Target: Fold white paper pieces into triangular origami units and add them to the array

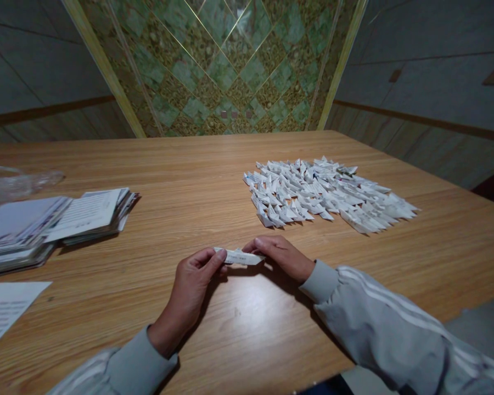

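Both hands pinch a narrow folded paper strip (239, 257) just above the wooden table (230, 164): the left hand (189, 291) clamps its left end, the right hand (282, 255) its right end. Beyond lies a pile of folded paper triangles (325, 193); stacks of printed sheets (53, 222) sit far left.

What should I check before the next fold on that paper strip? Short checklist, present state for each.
1. Folded paper strip gripped at both ends: ok.
2. Left hand pinching the strip's left end: ok.
3. Right hand on the right end: ok.
4. Bare table under the hands: ok.
5. Crease alignment on the strip: cannot tell, too small.
6. Pile of folded pieces apart from the hands: ok.
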The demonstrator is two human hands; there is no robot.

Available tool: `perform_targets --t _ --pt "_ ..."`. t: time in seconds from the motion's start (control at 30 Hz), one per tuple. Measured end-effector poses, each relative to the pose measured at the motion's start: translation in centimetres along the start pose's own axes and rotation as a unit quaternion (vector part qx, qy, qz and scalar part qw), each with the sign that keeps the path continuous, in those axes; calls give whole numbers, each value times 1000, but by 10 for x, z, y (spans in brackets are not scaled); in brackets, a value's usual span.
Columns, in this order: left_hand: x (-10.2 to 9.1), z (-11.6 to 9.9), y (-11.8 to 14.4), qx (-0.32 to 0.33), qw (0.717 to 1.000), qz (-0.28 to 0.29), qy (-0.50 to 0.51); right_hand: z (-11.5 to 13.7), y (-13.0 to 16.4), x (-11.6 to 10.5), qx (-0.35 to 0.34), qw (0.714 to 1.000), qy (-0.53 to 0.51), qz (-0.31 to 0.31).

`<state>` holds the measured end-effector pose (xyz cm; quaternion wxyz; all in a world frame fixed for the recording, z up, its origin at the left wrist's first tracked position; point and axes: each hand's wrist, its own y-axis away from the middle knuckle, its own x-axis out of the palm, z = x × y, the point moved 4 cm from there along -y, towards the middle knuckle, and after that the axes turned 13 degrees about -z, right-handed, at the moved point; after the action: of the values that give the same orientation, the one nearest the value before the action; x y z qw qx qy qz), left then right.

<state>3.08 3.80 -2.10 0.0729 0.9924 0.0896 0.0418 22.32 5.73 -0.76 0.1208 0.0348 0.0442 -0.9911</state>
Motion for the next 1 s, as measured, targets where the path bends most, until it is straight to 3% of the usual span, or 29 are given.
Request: perform_targets --t 0.17,0.43,0.5,0.6,0.67,0.77,0.83,0.9,1.0 --pt "4 -1 0 12 1000 17 10 -4 4 3 41 999 7 18" --pt "3 2 -3 47 999 -3 20 -1 2 -5 42 996 -67 -29" --pt "3 1 -3 52 999 -4 5 8 0 -14 19 996 -58 -60" --pt "3 1 -2 58 998 1 -16 28 -3 -49 -66 983 24 -171" --pt "4 1 -2 58 998 5 -26 42 -1 -92 -133 938 73 -313" --pt "4 0 -3 60 997 6 -44 48 10 -164 -172 873 86 -448" --pt "4 -1 -3 60 996 5 -61 44 28 -210 -175 775 161 -585" --pt "3 -1 -3 57 995 2 -79 34 40 -240 -96 725 287 -619" --pt "1 1 -3 52 994 0 -92 21 53 -256 -50 710 354 -607"
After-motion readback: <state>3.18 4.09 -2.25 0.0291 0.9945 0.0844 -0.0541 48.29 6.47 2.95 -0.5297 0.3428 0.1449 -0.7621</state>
